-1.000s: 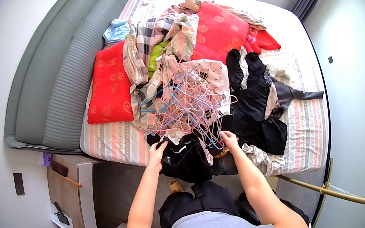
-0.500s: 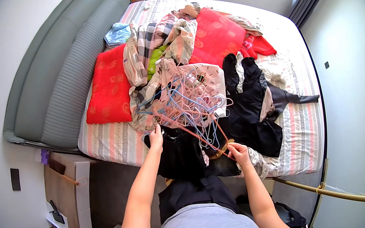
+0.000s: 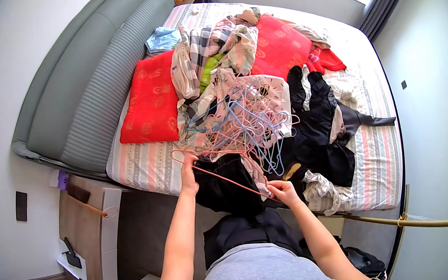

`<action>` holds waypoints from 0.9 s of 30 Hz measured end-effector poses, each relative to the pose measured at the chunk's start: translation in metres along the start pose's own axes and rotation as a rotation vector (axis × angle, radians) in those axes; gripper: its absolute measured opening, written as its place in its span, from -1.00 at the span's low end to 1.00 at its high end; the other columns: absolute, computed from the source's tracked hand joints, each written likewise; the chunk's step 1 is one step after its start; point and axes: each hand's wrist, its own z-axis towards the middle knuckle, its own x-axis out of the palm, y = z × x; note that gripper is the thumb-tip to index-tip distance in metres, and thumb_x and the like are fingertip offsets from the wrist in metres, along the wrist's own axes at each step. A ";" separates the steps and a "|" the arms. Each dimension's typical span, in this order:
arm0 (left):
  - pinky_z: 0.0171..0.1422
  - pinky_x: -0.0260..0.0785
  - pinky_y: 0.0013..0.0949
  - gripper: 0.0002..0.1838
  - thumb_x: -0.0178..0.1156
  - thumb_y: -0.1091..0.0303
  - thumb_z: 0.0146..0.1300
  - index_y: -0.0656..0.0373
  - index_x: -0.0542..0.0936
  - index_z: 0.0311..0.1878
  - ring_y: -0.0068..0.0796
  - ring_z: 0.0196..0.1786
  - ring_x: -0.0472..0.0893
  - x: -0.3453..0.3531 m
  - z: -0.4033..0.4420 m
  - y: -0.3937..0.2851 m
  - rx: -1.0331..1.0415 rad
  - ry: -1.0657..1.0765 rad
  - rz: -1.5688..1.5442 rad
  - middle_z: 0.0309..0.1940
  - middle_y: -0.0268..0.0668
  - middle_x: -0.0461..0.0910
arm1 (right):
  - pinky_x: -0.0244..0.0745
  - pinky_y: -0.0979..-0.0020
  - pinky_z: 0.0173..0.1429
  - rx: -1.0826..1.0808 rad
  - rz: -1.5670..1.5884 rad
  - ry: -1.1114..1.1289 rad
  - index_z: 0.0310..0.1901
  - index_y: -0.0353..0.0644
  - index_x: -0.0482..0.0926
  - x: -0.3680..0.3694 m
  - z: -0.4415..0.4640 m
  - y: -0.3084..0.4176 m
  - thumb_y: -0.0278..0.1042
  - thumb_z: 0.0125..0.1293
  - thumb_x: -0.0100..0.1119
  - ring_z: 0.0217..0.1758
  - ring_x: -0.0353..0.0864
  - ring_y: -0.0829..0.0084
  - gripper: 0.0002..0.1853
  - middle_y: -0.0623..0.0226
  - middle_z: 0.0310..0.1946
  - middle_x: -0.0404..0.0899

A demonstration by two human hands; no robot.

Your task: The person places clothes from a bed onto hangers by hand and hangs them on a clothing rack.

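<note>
A pink clothes hanger [image 3: 227,181] slants between my two hands above the front of the bed. My left hand [image 3: 189,170] is closed around its left part, and one looped end sticks out beyond the fingers. At the lower right corner of the hanger, my right hand [image 3: 283,192] pinches the frame with thumb and fingers. Just beyond lies a tangled heap of pink and blue hangers [image 3: 255,115] on and around a pale pink patterned cloth [image 3: 276,88]. Black clothing [image 3: 216,184] hangs at the bed edge below the held hanger.
Red pillows [image 3: 149,102] and crumpled plaid bedding [image 3: 200,47] lie on the striped bed [image 3: 375,159]. More black clothes [image 3: 322,143] are spread at the right. A wooden cabinet [image 3: 83,217] stands at the left, and a bamboo-coloured pole [image 3: 442,223] runs at the lower right.
The pink hanger has come away from the heap towards me, with its looped end now left of my left hand. My right hand has shifted slightly left. The view has turned a little.
</note>
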 end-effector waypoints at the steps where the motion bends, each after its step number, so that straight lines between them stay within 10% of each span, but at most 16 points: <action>1: 0.02 0.18 -0.51 -0.58 -0.14 -0.01 0.35 0.11 0.47 -0.44 -0.58 -0.23 0.41 -0.010 -0.001 -0.002 0.079 0.084 0.216 -0.40 -0.45 0.45 | 0.33 0.66 -0.44 0.000 0.015 0.047 -0.27 -0.30 0.60 0.007 -0.003 0.002 -0.43 0.16 0.22 -0.52 0.44 0.77 -0.86 0.53 -0.53 0.52; 6: -0.15 0.16 -0.58 -0.71 -0.04 0.27 0.36 0.15 0.44 -0.50 -0.71 -0.33 0.33 -0.015 -0.047 -0.020 0.184 0.378 0.563 -0.50 -0.51 0.38 | 0.46 0.58 -0.21 0.104 0.271 0.198 0.11 -0.23 0.36 0.064 -0.004 0.046 -0.38 0.25 0.13 -0.31 0.56 0.58 -0.60 0.36 -0.28 0.57; 10: -0.04 0.22 -0.58 -0.91 0.15 0.41 0.19 0.19 0.51 -0.25 -0.67 -0.24 0.43 -0.035 -0.079 -0.033 0.074 0.557 0.583 -0.37 -0.47 0.47 | 0.18 0.70 -0.52 0.073 0.441 0.146 -0.06 -0.26 0.51 0.104 0.007 0.049 -0.36 0.31 0.01 -0.61 0.28 0.74 -0.77 0.50 -0.55 0.44; 13: 0.18 0.24 -0.44 -0.30 0.21 0.55 -0.15 0.21 0.28 0.19 -0.47 0.01 0.46 -0.069 -0.085 -0.036 0.115 0.602 0.735 -0.07 -0.29 0.48 | -0.11 0.66 -0.61 0.021 0.251 -0.008 -0.34 -0.28 0.61 0.115 -0.015 0.060 -0.31 0.31 0.02 -0.69 0.07 0.80 -0.76 0.65 -0.71 0.23; 17: -0.16 0.43 -0.20 -0.78 0.18 0.24 -0.01 0.06 0.63 -0.28 -0.10 -0.22 0.59 -0.095 -0.087 -0.041 0.163 0.104 1.449 -0.40 -0.11 0.61 | 0.00 0.62 -0.55 -0.076 0.007 -0.192 -0.44 -0.29 0.63 0.109 -0.065 0.056 -0.28 0.24 0.14 -0.62 0.16 0.80 -0.76 0.68 -0.69 0.33; 20: -0.22 0.42 -0.13 -0.78 0.16 0.19 0.06 0.08 0.62 -0.30 -0.05 -0.30 0.58 -0.110 -0.086 -0.035 0.222 -0.023 1.560 -0.44 -0.09 0.60 | 0.21 0.66 -0.47 -0.026 -0.100 -0.190 -0.44 -0.31 0.63 0.123 -0.100 0.039 -0.36 0.15 0.25 -0.54 0.32 0.79 -0.83 0.60 -0.62 0.47; 27: -0.28 0.42 -0.08 -0.74 0.06 0.16 0.14 0.10 0.59 -0.25 -0.02 -0.36 0.58 -0.094 -0.115 -0.032 0.444 0.108 1.621 -0.48 -0.03 0.58 | 0.40 0.44 -0.47 -0.184 -0.520 -0.396 -0.43 -0.17 0.65 0.176 -0.133 0.033 -0.17 0.05 0.30 -0.57 0.57 0.40 -0.78 0.27 -0.60 0.58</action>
